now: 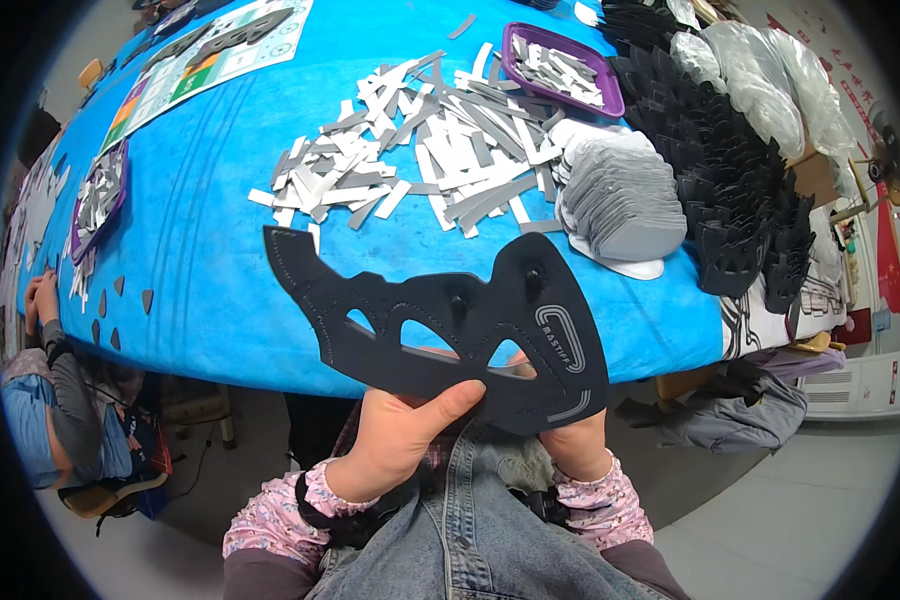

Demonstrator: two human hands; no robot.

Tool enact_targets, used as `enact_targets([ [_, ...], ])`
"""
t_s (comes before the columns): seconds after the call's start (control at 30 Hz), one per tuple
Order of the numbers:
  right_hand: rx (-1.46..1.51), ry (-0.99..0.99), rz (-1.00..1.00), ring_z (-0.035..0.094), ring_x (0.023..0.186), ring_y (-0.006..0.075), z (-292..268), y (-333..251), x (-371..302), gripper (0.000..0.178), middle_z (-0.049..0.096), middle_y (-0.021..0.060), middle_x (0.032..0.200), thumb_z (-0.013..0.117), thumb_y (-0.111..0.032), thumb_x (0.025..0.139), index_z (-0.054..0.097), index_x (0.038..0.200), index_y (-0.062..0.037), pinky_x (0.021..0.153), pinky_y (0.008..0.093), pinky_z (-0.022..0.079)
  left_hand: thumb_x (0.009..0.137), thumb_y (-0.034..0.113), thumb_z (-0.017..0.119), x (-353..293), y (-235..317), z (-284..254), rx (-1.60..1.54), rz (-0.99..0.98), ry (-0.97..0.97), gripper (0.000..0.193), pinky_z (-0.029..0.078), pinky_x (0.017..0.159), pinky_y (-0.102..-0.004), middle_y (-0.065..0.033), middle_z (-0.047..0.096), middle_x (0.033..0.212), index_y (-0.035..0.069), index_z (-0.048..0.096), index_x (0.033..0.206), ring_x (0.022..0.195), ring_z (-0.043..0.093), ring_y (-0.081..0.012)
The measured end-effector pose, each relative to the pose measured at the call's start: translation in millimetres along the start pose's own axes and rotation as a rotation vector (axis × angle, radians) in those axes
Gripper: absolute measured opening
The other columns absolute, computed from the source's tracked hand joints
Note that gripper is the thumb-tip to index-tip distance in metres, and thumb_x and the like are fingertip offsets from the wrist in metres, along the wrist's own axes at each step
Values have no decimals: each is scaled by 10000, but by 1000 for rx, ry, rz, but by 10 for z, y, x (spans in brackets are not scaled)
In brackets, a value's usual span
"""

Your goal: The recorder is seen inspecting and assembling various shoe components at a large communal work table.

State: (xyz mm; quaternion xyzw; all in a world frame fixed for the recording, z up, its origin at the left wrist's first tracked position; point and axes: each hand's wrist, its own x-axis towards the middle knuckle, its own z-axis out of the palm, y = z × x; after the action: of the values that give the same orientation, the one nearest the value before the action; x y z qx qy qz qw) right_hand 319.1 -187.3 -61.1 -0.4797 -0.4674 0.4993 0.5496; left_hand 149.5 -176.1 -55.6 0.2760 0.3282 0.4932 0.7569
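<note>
A flat black panel [510, 300] with triangular cut-outs, stitched lines, two dark raised bumps and pale printing is held up above the table's front edge. My left hand [395, 435] grips its lower edge, thumb on the face and fingers behind. On the lower right, my right hand [577, 443] holds the panel from behind; most of its fingers are covered, though part of one shows through a cut-out. Beyond the panel lie loose grey and white strips [480, 140] in a heap. Rounded grey and white pads [625, 195] are stacked right of it.
Purple trays of strips stand at the back [620, 95] and left [124, 175] on the blue-covered table [230, 290]. Black pieces [690, 170] pile at right beside plastic bags [760, 85]. A printed sheet [240, 60] lies far left. Another person's hand [42, 298] rests at the left edge.
</note>
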Motion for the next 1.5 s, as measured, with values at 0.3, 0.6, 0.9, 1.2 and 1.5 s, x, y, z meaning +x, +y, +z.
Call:
enact_targets([
  [0.3, -223, -70, -44, 582, 740, 99, 49, -60, 64, 193, 638, 61, 847, 635, -22, 765, 601, 943, 43, 644, 230, 459, 824, 54, 648, -5, 66, -21, -33, -85, -23, 178, 470, 781, -243, -48, 616, 957, -2, 583, 980, 872, 576, -98],
  [0.6, 467, -133, 205, 624, 828, 142, 34, 42, 44, 329, 637, 118, 962, 618, -49, 810, 537, 1107, 65, 732, 237, 505, 823, 78, 654, 13, 35, -32, -189, -159, -48, 155, 446, 789, -244, -20, 606, 908, 10, 600, 951, 857, 560, -88],
  [0.9, -135, -116, -113, 580, 917, 126, -2, -124, -3, 371, 609, 101, 1048, 599, -19, 809, 524, 1165, 55, 769, 246, 479, 825, 50, 643, -20, 39, -24, -28, -70, 21, 173, 467, 804, -255, -45, 633, 954, 10, 598, 988, 883, 586, -103],
  [1.2, -273, -122, -25, 573, 861, 97, 22, -144, -22, 322, 615, 63, 984, 595, -32, 816, 543, 1123, 51, 739, 224, 466, 846, 78, 612, -25, -10, -56, -87, -86, 50, 194, 468, 843, -316, -127, 637, 1006, -7, 580, 1017, 944, 607, -199],
  [1.5, 44, -54, -22, 585, 842, 104, 46, -79, -28, 276, 634, 79, 951, 619, 27, 765, 582, 1037, 56, 739, 231, 471, 849, 74, 607, -16, 33, 6, -37, -66, 78, 176, 465, 835, -302, -106, 640, 985, -4, 585, 1006, 917, 604, -169],
])
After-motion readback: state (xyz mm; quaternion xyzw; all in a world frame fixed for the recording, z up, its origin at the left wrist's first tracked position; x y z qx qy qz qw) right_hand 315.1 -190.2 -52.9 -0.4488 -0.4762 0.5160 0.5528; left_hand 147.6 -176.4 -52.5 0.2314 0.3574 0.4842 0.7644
